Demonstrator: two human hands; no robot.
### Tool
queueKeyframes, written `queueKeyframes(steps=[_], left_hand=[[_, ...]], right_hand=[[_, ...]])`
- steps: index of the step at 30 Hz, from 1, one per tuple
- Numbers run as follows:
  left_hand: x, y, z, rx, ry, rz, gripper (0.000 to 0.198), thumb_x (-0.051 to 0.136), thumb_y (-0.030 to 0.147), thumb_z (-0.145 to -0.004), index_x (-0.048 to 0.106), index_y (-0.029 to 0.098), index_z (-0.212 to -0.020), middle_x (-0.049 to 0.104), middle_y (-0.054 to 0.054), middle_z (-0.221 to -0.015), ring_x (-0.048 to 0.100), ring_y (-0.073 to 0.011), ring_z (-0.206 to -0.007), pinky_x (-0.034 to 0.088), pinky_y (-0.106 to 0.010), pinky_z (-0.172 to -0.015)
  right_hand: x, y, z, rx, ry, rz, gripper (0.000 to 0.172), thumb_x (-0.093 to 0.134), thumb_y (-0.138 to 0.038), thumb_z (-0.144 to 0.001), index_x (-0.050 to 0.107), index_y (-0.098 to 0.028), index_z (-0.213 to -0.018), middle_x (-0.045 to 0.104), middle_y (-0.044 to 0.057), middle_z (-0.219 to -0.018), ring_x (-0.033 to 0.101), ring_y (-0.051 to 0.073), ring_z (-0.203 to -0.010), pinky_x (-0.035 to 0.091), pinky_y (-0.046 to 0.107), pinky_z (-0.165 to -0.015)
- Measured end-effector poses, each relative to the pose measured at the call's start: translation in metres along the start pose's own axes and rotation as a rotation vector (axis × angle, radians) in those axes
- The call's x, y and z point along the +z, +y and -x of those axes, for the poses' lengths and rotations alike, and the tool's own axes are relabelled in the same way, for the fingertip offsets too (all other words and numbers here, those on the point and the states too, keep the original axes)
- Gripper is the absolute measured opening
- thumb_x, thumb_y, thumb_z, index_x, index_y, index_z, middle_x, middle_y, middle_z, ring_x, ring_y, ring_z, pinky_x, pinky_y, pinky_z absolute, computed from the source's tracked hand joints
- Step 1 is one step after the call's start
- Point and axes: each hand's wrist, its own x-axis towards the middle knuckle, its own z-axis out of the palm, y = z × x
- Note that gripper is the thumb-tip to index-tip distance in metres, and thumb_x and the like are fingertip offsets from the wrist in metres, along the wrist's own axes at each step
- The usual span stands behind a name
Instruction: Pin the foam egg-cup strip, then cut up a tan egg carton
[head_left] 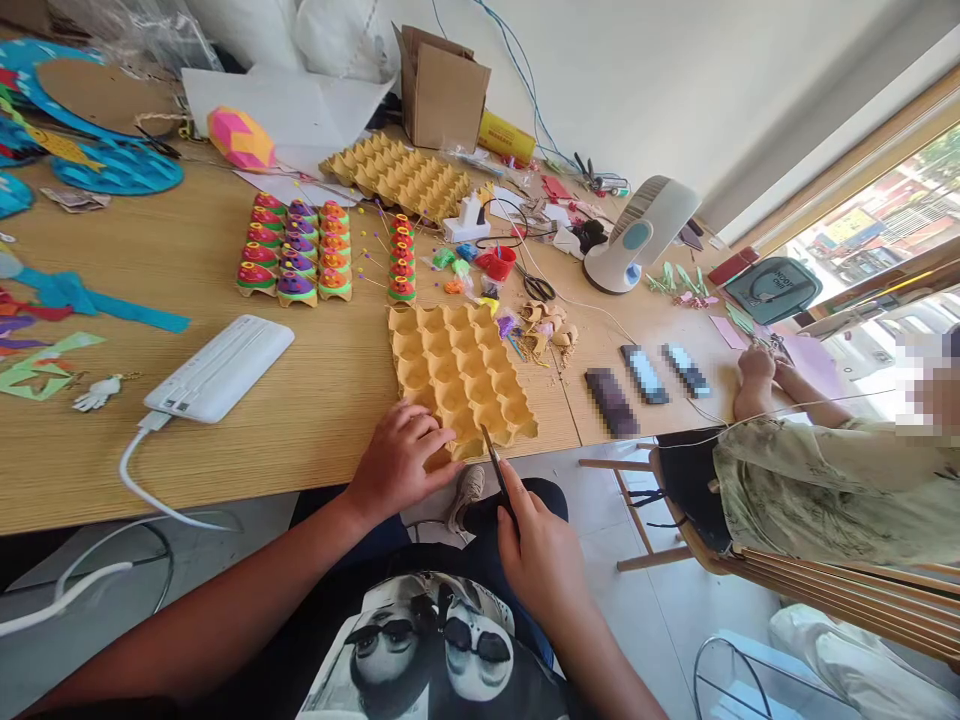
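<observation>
A yellow cardboard egg tray [480, 365] lies at the table's front edge, its near side reaching the rim. My left hand [397, 455] holds its near left corner, fingers curled over the cups and thumb stretched along the front. My right hand [544, 550] is closed around a slim dark knife [495, 460], whose tip points into the near cups. Behind the tray stand painted egg-carton strips in red [261, 245], purple [300, 250] and orange [334, 250]. Another red-and-green strip [402, 262] sits just beyond the tray's left far corner.
A white power bank [225, 368] with a cable lies left. Cardboard scraps [546, 328], black scissors [538, 288] and a red cup [496, 263] are beyond the tray. A larger egg tray [401, 178] and a fan [641, 235] stand farther back. Another person [832, 485] sits right, near several phones.
</observation>
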Motion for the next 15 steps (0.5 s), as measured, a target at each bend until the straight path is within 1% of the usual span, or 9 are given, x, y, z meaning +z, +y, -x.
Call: queueKeyframes(steps=[8, 12, 15], left_hand=[[0.001, 0.001, 0.0, -0.013, 0.011, 0.0, 0.028, 0.069, 0.045, -0.091, 0.074, 0.025, -0.11, 0.07, -0.007, -0.1, 0.059, -0.0308, -0.116, 0.038, -0.057, -0.12], [0.001, 0.001, 0.001, -0.003, 0.012, 0.0, 0.027, 0.069, 0.044, -0.092, 0.074, 0.024, -0.109, 0.07, -0.007, -0.101, 0.058, -0.0304, -0.116, 0.038, -0.059, -0.12], [0.001, 0.001, -0.001, -0.005, 0.007, 0.011, 0.027, 0.07, 0.043, -0.091, 0.074, 0.023, -0.108, 0.07, -0.007, -0.101, 0.058, -0.0309, -0.116, 0.039, -0.06, -0.119]], right_hand=[[-0.001, -0.003, 0.001, 0.007, -0.034, 0.031, 0.064, 0.041, -0.022, -0.103, 0.031, -0.025, -0.166, 0.075, 0.006, -0.104, 0.072, 0.021, -0.078, 0.05, 0.028, -0.061], [-0.001, -0.006, 0.001, 0.022, -0.053, 0.086, 0.064, 0.04, -0.022, -0.104, 0.028, -0.026, -0.166, 0.075, 0.005, -0.103, 0.072, 0.02, -0.076, 0.045, 0.027, -0.059], [-0.001, -0.012, -0.005, 0.032, -0.091, 0.14, 0.067, 0.04, -0.02, -0.103, 0.024, -0.025, -0.168, 0.075, 0.005, -0.099, 0.071, 0.019, -0.072, 0.04, 0.027, -0.056]])
